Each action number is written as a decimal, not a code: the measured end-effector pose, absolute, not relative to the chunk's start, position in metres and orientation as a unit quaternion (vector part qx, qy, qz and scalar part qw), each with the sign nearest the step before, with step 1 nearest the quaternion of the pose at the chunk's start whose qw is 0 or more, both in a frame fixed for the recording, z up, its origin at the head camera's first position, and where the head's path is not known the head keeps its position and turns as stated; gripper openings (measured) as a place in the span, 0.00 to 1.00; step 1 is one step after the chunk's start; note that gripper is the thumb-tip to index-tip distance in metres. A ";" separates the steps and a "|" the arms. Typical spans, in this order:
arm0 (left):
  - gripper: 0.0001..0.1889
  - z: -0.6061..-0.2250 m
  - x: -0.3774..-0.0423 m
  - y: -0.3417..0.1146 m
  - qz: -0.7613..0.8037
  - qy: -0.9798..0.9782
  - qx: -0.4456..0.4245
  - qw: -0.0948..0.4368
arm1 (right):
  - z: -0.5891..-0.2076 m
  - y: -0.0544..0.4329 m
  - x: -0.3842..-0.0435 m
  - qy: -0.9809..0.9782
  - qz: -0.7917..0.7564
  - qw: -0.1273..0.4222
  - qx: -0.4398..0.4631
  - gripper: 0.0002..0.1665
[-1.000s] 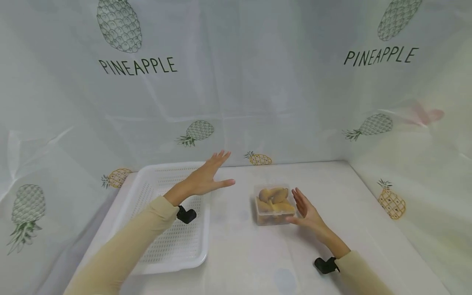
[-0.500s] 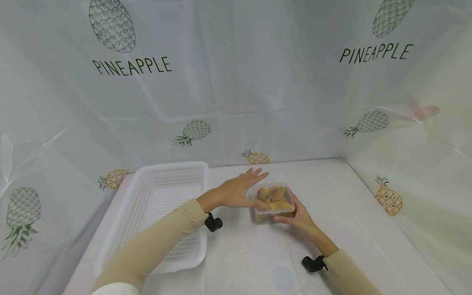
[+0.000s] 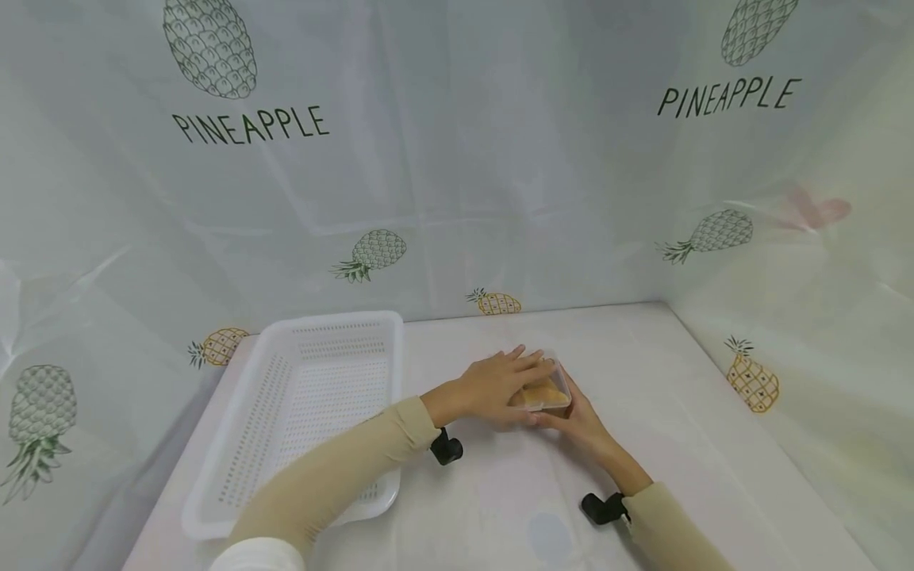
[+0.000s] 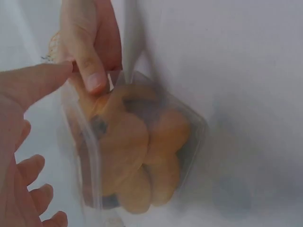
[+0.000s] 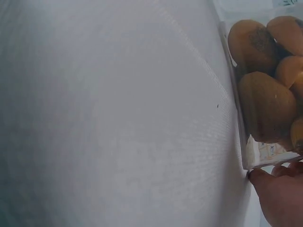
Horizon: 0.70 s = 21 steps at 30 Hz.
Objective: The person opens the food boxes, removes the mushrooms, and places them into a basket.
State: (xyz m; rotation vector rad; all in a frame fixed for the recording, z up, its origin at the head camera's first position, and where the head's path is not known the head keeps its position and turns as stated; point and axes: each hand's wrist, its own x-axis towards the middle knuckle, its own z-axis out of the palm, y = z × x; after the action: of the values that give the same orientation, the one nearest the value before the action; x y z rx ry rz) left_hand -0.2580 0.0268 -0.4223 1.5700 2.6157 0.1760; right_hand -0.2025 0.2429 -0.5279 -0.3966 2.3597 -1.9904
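Note:
A clear plastic lidded box point(image 3: 562, 374) sits on the white table, packed with rounded yellow-brown pieces point(image 5: 267, 106) that look like fruit or potatoes. Across its lid lies my left hand point(image 3: 493, 388), fingers extended and spread, its thumb by the front corner. From the right side my right hand point(image 3: 587, 427) grips the box, thumb along the front and fingers mostly hidden behind it. In the left wrist view, the left fingers line one side of the box, while the right thumb point(image 4: 92, 71) presses the near end.
A white perforated plastic basket point(image 3: 336, 381) stands to the left, with my left forearm reaching over its front right part. Behind the table point(image 3: 457, 507) hangs a pineapple-print curtain point(image 3: 443, 159), which also covers both sides.
My left hand has moved right, from above the basket onto the box's lid. My right hand has closed in from beside the box and now grips its right side.

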 end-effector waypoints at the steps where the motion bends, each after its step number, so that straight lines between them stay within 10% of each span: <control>1: 0.43 -0.423 -0.257 0.028 0.057 0.855 0.514 0.043 | -0.528 0.243 -0.203 0.756 -0.642 0.012 -0.131 0.64; 21: 0.36 -0.447 -0.241 0.045 -0.093 0.867 0.487 -0.044 | -0.533 0.246 -0.203 0.751 -0.642 0.007 -0.151 0.63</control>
State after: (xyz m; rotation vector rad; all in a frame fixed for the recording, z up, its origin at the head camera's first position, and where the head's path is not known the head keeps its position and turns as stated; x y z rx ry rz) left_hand -0.2412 0.0445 -0.4467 1.5761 2.8030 -0.3023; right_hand -0.2034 0.2458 -0.5334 -0.4730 2.3506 -2.0088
